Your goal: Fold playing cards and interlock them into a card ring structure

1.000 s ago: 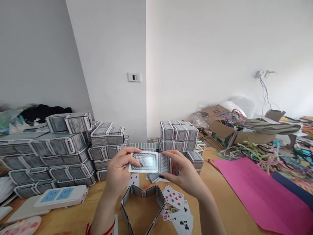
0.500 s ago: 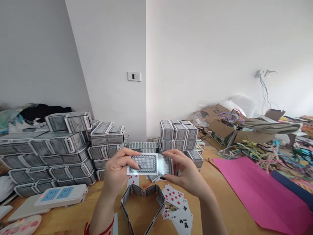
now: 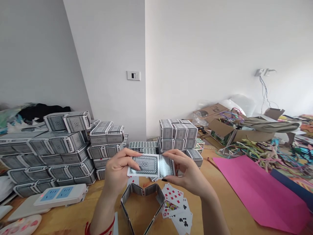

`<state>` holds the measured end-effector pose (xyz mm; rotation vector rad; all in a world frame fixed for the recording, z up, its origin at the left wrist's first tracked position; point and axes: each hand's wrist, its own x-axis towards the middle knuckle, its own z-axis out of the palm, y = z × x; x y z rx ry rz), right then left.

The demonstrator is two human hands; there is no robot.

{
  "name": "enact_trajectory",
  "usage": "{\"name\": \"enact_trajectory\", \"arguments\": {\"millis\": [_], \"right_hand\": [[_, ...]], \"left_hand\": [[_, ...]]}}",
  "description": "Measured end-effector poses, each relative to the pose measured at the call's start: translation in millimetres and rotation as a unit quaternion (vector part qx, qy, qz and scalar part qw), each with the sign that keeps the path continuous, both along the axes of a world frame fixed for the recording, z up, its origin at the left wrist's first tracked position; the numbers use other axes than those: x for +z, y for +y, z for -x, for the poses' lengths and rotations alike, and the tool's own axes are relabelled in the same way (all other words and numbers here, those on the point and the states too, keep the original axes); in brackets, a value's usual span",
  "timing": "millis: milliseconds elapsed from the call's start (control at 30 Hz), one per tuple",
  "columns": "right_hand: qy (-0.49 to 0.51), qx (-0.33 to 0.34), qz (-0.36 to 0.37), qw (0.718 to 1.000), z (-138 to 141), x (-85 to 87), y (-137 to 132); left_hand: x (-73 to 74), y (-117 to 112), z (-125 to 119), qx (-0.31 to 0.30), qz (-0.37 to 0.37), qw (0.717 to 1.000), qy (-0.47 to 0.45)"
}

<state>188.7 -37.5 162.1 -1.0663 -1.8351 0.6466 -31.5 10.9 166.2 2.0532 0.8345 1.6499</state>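
Two playing cards with grey patterned backs are held up level in front of me, the left one overlapping the edge of the other. My left hand [image 3: 123, 166] pinches the left playing card [image 3: 146, 164] between thumb and fingers. In my right hand [image 3: 182, 171] the right playing card [image 3: 166, 165] is gripped along its top and bottom edges. Below them, on the wooden table, stands a heart-shaped outline made of cards [image 3: 156, 190]. Loose face-up playing cards [image 3: 174, 194], diamonds and clubs, lie to its right. More cards are partly hidden behind my hands.
Stacks of card-covered blocks [image 3: 66, 143] rise at the left, with another block stack [image 3: 178, 133] at the back middle. A white power strip [image 3: 61, 195] lies front left. On the right are pink paper [image 3: 259, 192], an opened cardboard box [image 3: 251, 133] and tangled colourful cords [image 3: 256, 151].
The two cards have tilted slightly, their right end dipping a little. My right thumb has shifted a bit along the lower edge. Both hands keep their hold.
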Motion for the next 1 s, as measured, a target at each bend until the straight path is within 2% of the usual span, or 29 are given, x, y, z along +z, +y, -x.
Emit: {"name": "enact_trajectory", "arguments": {"millis": [233,700,1000], "right_hand": [[0.009,-0.013,-0.024,1.0,4.5,2.3,0.6],[0.016,-0.04,-0.033,0.999,10.9,-1.6,5.0],[0.021,-0.022,-0.028,0.999,10.4,-2.4,4.0]], "left_hand": [[-1.4,-0.7,-2.3,0.013,-0.032,0.999,-0.009],[-9.0,0.8,-5.6,0.056,-0.037,0.997,-0.039],[-6.7,-1.1,-11.3,0.039,-0.039,0.998,-0.026]]}}
